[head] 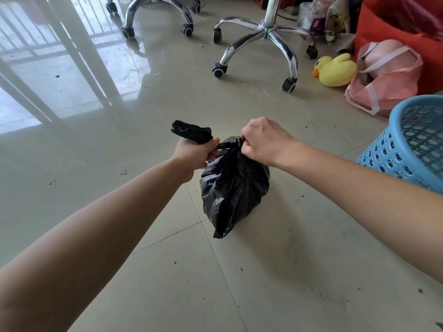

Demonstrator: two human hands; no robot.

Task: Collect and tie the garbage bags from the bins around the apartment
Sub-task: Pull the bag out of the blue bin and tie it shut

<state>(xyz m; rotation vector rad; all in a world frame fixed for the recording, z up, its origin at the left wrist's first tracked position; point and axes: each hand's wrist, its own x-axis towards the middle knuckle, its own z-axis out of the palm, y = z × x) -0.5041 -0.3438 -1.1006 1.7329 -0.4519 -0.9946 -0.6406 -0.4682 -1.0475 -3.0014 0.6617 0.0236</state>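
A filled black garbage bag [233,188] hangs in the middle of the view, just above the tiled floor. My left hand [195,153] is closed around one twisted end of the bag's top, and that end sticks up out of my fist. My right hand [262,140] pinches the other end of the top, right beside the left hand. Between the two hands the plastic is gathered tight. A blue perforated plastic bin [407,144] stands at the right edge, only partly in view, and no bag shows inside it.
Two chrome chair bases on castors [263,37] [153,10] stand on the floor ahead. A yellow plush duck [335,70], a pink bag [388,75] and an orange bag [395,22] lie at the far right. Small dark crumbs dot the tiles [143,271].
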